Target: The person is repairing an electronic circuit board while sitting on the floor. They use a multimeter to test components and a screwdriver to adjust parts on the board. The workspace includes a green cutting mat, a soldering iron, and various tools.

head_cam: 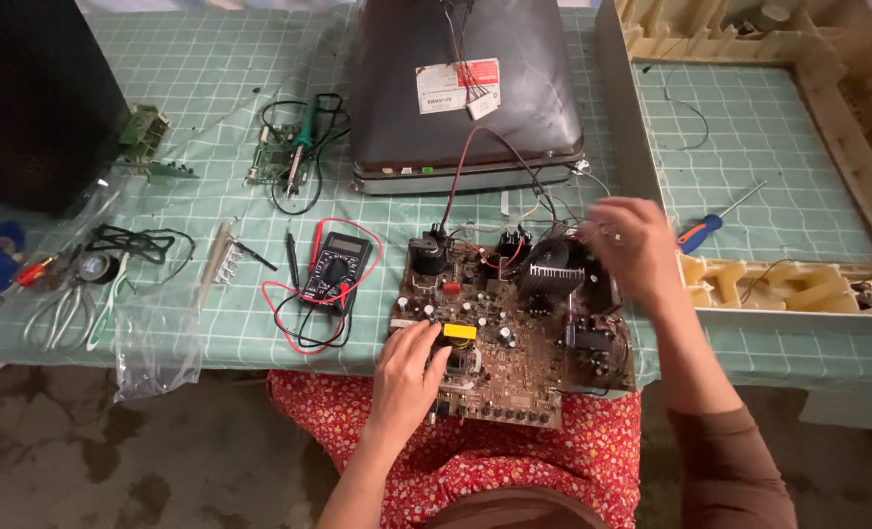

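A brown circuit board [514, 333] crowded with components lies at the table's near edge, partly over my lap. My left hand [411, 367] rests on its near left part, fingers curled around a yellow component [458, 333]. My right hand [632, 245] hovers over the board's far right corner, fingers bent near a black finned part [553, 266] and loose wires. Red and black wires [475, 167] run from the board up to a grey picture tube [465, 88] lying face down behind it.
A black multimeter [338, 266] with red and black leads lies left of the board. A soldering iron [302, 137] rests on a small green board. Scissors and pliers [64, 304] lie far left. A screwdriver [710, 227] lies inside a beige casing [632, 118] at right.
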